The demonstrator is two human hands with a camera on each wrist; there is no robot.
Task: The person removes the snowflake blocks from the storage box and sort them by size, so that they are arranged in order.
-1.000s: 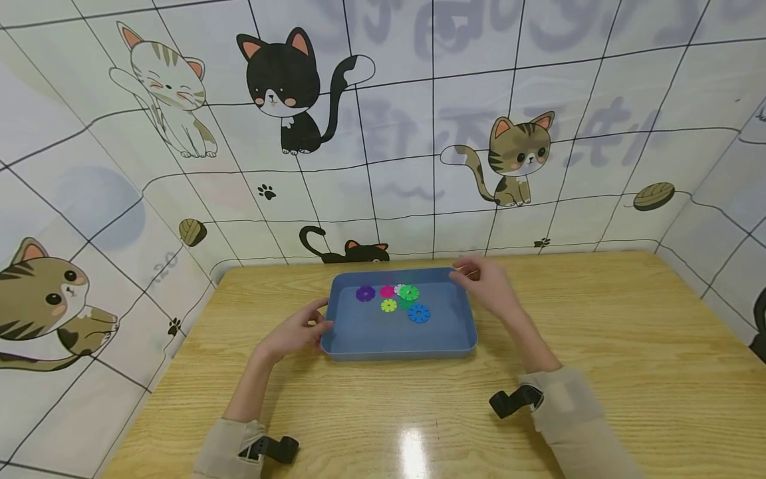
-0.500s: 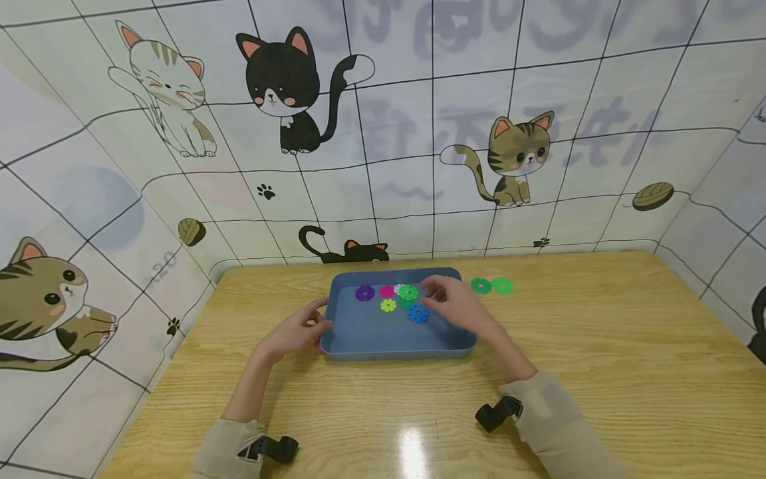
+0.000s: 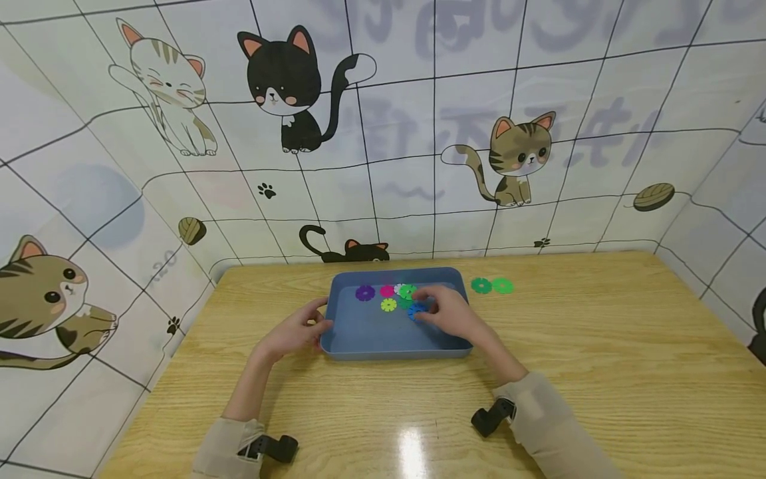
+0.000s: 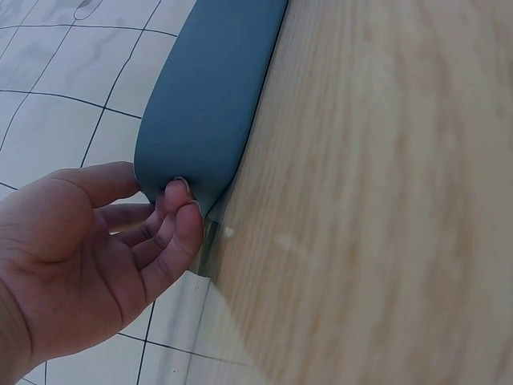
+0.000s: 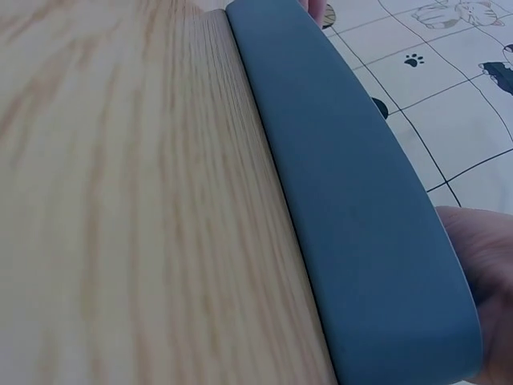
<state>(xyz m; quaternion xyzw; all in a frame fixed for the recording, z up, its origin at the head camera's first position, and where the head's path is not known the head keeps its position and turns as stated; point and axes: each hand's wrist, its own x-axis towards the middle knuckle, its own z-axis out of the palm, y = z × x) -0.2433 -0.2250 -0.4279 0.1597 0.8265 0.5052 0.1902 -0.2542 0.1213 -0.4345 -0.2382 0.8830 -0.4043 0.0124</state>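
A shallow blue-grey tray (image 3: 365,339) sits on the wooden table. My left hand (image 3: 297,329) holds its left side, and in the left wrist view curled fingers (image 4: 178,237) lie against the tray's corner. Over the tray's right half is my right hand (image 3: 449,311), thumb and forefinger apart, with the thumb tip overlapping a blue flower-shaped disc (image 3: 413,309). The forefinger tip is beside a green disc (image 3: 407,291). More notched plastic discs lie in the tray: purple (image 3: 365,293), pink (image 3: 387,291), yellow (image 3: 388,305) and white (image 3: 397,289). The tray wall hides the right fingertips in the right wrist view.
Two green discs, a darker one (image 3: 481,285) and a brighter one (image 3: 503,285), lie side by side on the table (image 3: 598,332) right of the tray. A wall covering (image 3: 407,199) printed with cats rises behind the table's far edge.
My right hand has moved left from the tray's far right corner to the blue disc, uncovering the two green discs on the table. My left hand has stayed at the tray's side.
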